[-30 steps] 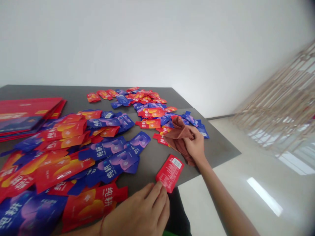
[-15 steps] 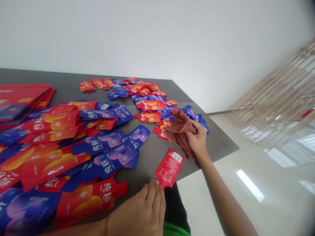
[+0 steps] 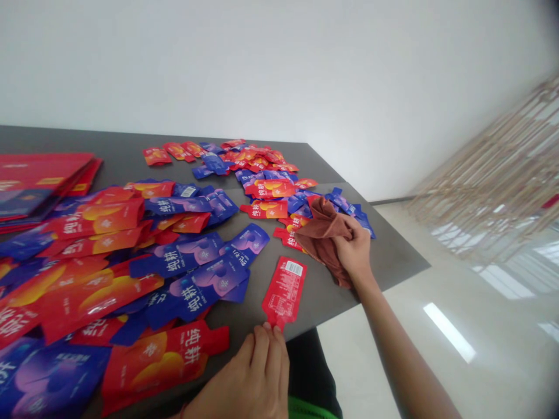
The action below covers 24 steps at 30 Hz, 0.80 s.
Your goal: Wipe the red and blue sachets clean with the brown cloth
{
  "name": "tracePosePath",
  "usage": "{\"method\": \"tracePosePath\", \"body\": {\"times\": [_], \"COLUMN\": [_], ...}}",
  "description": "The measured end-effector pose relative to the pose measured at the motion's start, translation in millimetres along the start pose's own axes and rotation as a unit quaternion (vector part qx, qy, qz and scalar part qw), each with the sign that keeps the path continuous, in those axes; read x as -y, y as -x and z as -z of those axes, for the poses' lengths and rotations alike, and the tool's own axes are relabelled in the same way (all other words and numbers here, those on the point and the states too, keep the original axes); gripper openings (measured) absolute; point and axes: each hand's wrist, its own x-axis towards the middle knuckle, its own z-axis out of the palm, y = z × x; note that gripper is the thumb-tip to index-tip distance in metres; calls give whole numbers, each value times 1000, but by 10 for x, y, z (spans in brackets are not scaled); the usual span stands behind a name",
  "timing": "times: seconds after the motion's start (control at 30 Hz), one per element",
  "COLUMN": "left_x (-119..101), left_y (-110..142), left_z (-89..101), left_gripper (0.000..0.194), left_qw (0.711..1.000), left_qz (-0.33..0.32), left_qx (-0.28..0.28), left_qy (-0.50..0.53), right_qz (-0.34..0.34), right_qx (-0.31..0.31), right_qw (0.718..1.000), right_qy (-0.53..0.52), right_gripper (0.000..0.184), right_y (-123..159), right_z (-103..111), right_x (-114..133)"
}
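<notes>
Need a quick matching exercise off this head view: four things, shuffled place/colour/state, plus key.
1. Cloth
2. Single red pouch
3. Flat red stack
4. Tabletop

A. Dark grey
B. At the view's left edge
C. Barcode side showing, neck at the left hand's fingertips
D. Brown, crumpled in the right hand's grip

Pairs: 1-D, 2-C, 3-B, 4-A

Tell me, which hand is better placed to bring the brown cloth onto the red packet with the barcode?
Probably the right hand: it grips the brown cloth, close to the barcoded red packet. The left hand has its fingertips at the packet's narrow end.
</notes>
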Motion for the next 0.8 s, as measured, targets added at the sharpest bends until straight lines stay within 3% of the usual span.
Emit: {"method": "tracePosePath", "body": {"times": [0.33,0.8], "left_x": [-30,-29], "left_y": [33,56], "left_z": [-95,-56], "left_gripper": [39,38], "left_qw": [999,1000], "left_qz": [-8,-7], "left_qx": [-34,-23], "left_qy": [-16,-8], "right_qz": [-2,-3], "right_qx": [1,0], "right_qw": [1000,1000], "right_qy": [2,5], "right_gripper": [29,30], "right_y": [-1,8], "right_z": [11,18], "right_x": [-21,-49]}}
